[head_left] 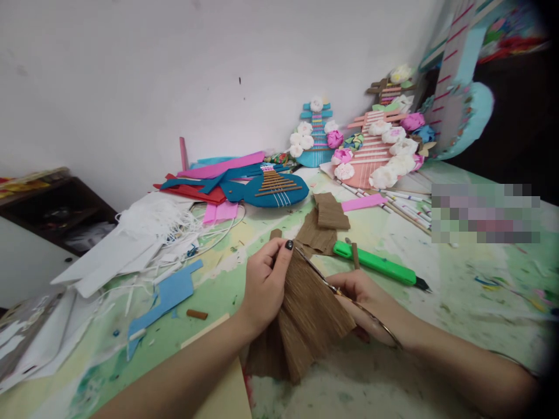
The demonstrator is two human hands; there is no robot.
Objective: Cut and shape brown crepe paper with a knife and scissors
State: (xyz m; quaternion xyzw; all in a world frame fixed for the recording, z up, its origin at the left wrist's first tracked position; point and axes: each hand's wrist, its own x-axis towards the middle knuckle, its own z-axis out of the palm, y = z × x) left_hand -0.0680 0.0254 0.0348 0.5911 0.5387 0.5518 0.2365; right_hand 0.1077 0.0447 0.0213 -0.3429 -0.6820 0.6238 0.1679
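My left hand [265, 282] pinches the top of a sheet of brown crepe paper [315, 320], which fans out below it towards the table. In my right hand [371, 299] is a pair of scissors [315, 269], its blades lying along the paper's upper right edge and pointing at my left thumb. The paper partly hides my right fingers. Just beyond my hands lie cut pieces of brown crepe paper [329, 214]. A green utility knife [379, 263] rests to their right, blade tip towards the right.
A dark blue pipa-shaped craft [275, 189] lies at the back. Decorated blue [317, 152] and pink [364, 156] instrument crafts lean against the wall. White cord [152, 218], white sheets [113, 256] and a cut blue piece [170, 297] are on the left. Several pens [410, 210] lie at back right.
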